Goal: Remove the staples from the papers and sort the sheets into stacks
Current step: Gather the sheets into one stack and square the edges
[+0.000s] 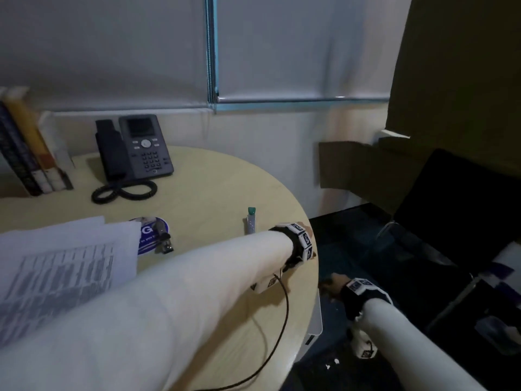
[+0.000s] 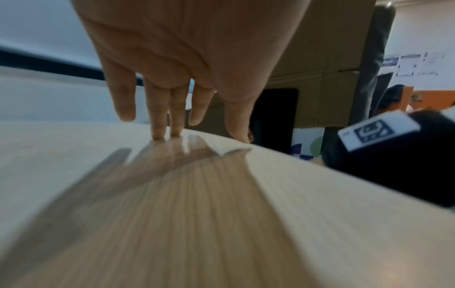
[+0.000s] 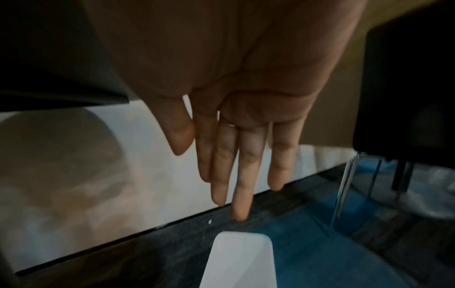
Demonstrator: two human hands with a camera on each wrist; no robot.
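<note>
A stack of printed papers (image 1: 64,266) lies at the table's left front. Beside it, a metal staple remover (image 1: 165,239) sits on a blue round sticker (image 1: 153,235). A slim tube with a green cap (image 1: 251,221) lies further right. My left hand (image 2: 204,136) reaches across to the table's right edge (image 1: 315,266), fingers straight, fingertips (image 2: 167,134) touching the wood and holding nothing. My right hand (image 3: 216,185) hangs below that edge over the dark floor, fingers straight and empty; in the head view the right hand (image 1: 331,283) shows just under the rim.
A desk phone (image 1: 135,153) and upright books (image 1: 28,153) stand at the back of the round table. Cardboard boxes (image 1: 366,170) and a black chair (image 1: 456,210) crowd the right. A brown cable (image 1: 282,320) trails over the table. A white table base (image 3: 238,259) is below.
</note>
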